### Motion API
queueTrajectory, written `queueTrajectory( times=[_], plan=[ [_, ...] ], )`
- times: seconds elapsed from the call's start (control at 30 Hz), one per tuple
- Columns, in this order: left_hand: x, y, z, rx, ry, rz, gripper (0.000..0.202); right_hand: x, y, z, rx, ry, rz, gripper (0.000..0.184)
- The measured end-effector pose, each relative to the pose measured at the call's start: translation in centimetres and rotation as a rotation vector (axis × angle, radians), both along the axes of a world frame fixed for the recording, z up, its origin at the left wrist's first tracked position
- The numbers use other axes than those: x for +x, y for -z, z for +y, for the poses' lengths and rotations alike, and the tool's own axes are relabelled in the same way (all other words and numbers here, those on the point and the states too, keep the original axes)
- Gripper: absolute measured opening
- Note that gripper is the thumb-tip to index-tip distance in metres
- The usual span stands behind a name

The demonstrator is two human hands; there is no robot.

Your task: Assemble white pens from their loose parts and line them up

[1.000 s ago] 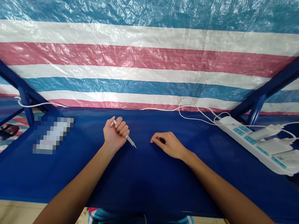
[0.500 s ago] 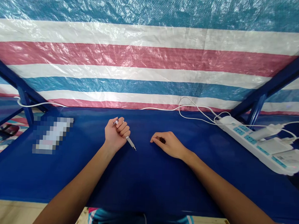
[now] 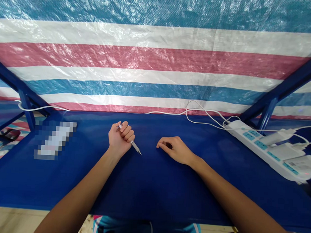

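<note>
My left hand [image 3: 121, 138] is wrapped in a fist around a slim pen [image 3: 136, 148], palm side partly turned up. The grey lower barrel and dark tip stick out below the little finger, slanting down to the right. At the thumb side the pen's other end just shows; its middle is hidden by the fingers. To the right, my right hand [image 3: 176, 149] rests on the blue table [image 3: 152, 186]. Its fingers are curled in, with the thumb and index tips close together, and nothing shows in it. The two hands are apart.
A white power strip [image 3: 267, 150] with plugged-in adapters lies on the right side. White cables [image 3: 205, 114] run along the back edge by a striped plastic sheet [image 3: 158, 61]. A pixelated pale object [image 3: 55, 140] lies at left. Blue metal supports [image 3: 285, 80] slope at both sides.
My left hand and the pen have shifted very slightly up and to the left, with the grip unchanged. The right hand stays where it was.
</note>
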State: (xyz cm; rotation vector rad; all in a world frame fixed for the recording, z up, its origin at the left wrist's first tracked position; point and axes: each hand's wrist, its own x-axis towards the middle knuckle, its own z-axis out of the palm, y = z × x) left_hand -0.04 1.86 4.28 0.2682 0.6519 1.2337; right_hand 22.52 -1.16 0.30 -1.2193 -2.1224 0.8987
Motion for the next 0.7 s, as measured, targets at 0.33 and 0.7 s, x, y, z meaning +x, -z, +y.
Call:
queueTrajectory(
  times=[0.33,0.7],
  plan=[
    [-0.04,0.05,-0.03,0.003,-0.017,-0.005,0.046,0.02,0.02,0.05,-0.01,0.0,0.007,0.027],
    [0.14,0.14,0.11,-0.033,0.035,0.049,0.049,0.03,0.02,0.05,-0.009,-0.001,0.006,0.027]
  ],
)
